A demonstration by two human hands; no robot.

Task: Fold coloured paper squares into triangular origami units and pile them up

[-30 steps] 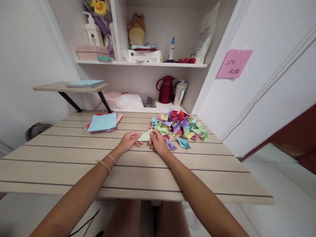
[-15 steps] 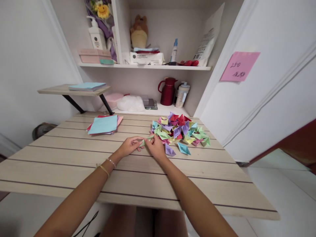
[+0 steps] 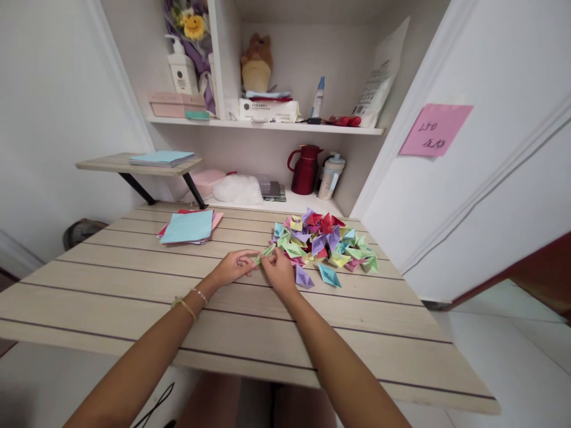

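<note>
A folded strip of light green paper (image 3: 264,254) is held between my two hands, just above the wooden table. My left hand (image 3: 235,266) pinches its left end, thumb and fingers pressed together. On its right side my right hand (image 3: 278,267) grips it with bent fingers. Right behind my right hand lies a heap of folded paper boats (image 3: 317,241) in purple, red, green, yellow, blue and pink. A purple paper boat (image 3: 304,277) and a blue paper boat (image 3: 330,275) sit apart at the heap's near edge.
A stack of coloured paper sheets (image 3: 187,228) lies at the table's left back. More sheets (image 3: 161,157) rest on a small raised shelf (image 3: 104,164). Behind the table stand a red jug (image 3: 306,171) and a light tumbler (image 3: 330,177). A pink note (image 3: 437,129) hangs on the right.
My fingers have shifted slightly on the green paper, which now shows as a narrow, tilted folded shape. The whole view has tipped a little; the heap and stack look unchanged.
</note>
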